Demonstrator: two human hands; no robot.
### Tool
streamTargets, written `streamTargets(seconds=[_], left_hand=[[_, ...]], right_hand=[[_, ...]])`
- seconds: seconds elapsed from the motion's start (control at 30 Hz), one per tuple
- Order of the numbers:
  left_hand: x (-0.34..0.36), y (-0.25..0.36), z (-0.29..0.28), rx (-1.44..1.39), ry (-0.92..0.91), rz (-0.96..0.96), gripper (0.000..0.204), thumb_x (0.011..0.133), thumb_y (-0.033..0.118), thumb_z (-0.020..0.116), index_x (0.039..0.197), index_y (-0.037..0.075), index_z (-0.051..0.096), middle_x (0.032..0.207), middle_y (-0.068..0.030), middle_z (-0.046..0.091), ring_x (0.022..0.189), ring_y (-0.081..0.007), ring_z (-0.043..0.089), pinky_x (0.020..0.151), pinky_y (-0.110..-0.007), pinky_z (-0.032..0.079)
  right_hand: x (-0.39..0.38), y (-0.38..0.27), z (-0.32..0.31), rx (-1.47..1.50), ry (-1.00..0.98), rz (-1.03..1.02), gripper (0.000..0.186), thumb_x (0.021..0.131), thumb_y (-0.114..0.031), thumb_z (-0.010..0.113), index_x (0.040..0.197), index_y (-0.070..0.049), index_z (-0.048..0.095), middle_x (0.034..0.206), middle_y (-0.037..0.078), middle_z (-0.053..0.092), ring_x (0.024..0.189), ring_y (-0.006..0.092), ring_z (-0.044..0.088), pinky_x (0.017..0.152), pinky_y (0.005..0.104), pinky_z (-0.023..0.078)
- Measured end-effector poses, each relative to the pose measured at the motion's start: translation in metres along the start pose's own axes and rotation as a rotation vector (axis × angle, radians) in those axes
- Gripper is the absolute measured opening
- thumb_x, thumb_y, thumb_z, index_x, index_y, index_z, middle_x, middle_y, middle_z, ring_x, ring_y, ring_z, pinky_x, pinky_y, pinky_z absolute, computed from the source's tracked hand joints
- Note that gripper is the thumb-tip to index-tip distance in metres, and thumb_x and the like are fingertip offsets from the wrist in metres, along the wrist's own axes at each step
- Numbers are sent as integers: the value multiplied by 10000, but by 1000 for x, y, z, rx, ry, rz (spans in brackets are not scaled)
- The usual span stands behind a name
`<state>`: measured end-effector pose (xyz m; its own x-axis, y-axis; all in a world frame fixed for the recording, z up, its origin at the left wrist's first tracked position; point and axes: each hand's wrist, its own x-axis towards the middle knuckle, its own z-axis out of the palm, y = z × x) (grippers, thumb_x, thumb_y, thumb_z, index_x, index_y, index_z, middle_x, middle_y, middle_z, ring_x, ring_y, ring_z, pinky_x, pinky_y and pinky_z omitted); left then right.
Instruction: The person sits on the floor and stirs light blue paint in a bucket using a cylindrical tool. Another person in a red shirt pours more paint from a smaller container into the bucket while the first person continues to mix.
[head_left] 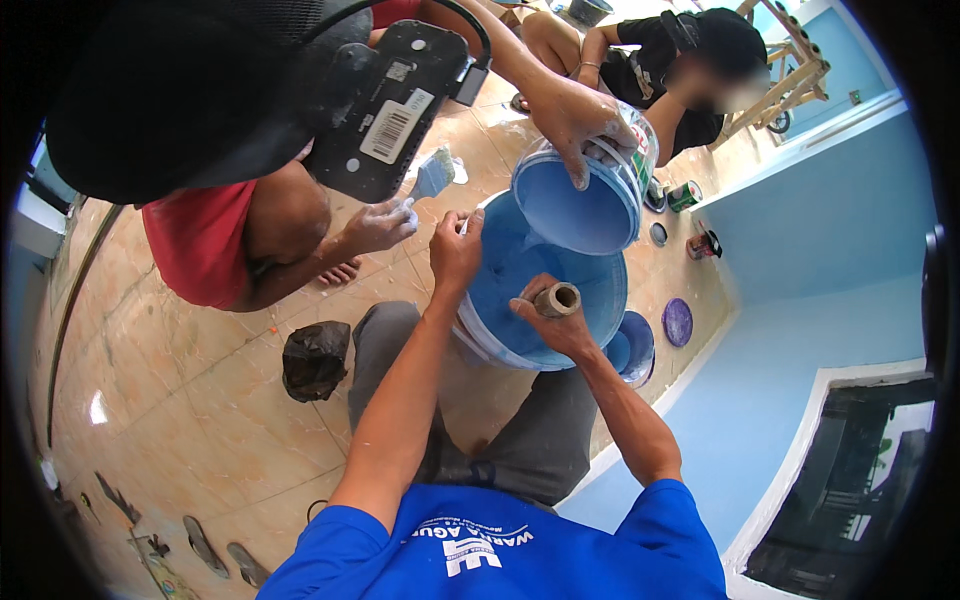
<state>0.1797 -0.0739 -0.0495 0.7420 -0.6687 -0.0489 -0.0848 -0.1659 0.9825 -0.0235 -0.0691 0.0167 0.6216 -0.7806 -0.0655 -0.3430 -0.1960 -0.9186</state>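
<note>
A large bucket with blue paint inside stands between my knees. My left hand is closed on its rim at the left side. Over the paint, my right hand is wrapped round a hollow grey-brown tube, whose open end points up toward me; its lower end is hidden. A co-worker's hand grips a smaller bucket, tilted over the far side of the large one, with light blue paint in it. The co-worker's other hand holds a paintbrush.
Right of the large bucket are a smaller paint container, a purple lid and paint cans along the blue wall. A black plastic bag lies by my left knee. Another person crouches at the back. Sandals lie at lower left.
</note>
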Motion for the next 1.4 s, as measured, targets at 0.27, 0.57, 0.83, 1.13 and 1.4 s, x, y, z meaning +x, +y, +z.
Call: streamTargets(seconds=[0.27,0.57,0.83,1.13,1.4], left_hand=[[-1,-5,0,9,-21,-11,522,956,502,657,1090,-1,707,1059,-254,708,992,-425,682,851,-495,523],[1,-4,1,6,-34,-23,498,959,482,657,1110,10,702,1081,-247,704,1012,-419,677,870,-492,519],[-2,-2,-2,-1,-44,-32,486,960,469,656,1115,10,699,1077,-250,701,1018,-425,675,881,-492,517],[-4,-2,0,12,-22,0,505,961,482,653,1113,3,694,1065,-256,698,1027,-430,672,884,-498,515],[-3,2,-2,7,-29,-27,479,962,478,648,1083,17,700,1058,-245,699,1015,-424,676,873,-499,515]], right_hand=[[10,26,-8,-40,77,-308,167,903,-12,773,835,-66,630,829,19,624,773,111,579,691,295,469],[-12,2,3,69,-16,-151,173,899,-41,780,819,-68,629,808,-7,617,737,86,551,677,284,461],[21,10,9,-129,-28,-409,176,905,-17,763,818,-67,619,822,2,615,738,96,553,687,286,468],[4,-1,17,244,121,-153,169,896,-33,782,836,-60,626,804,0,613,751,90,559,694,286,465],[11,4,-5,-164,-68,-101,176,898,-25,783,859,-60,616,847,18,629,790,95,574,691,279,459]])
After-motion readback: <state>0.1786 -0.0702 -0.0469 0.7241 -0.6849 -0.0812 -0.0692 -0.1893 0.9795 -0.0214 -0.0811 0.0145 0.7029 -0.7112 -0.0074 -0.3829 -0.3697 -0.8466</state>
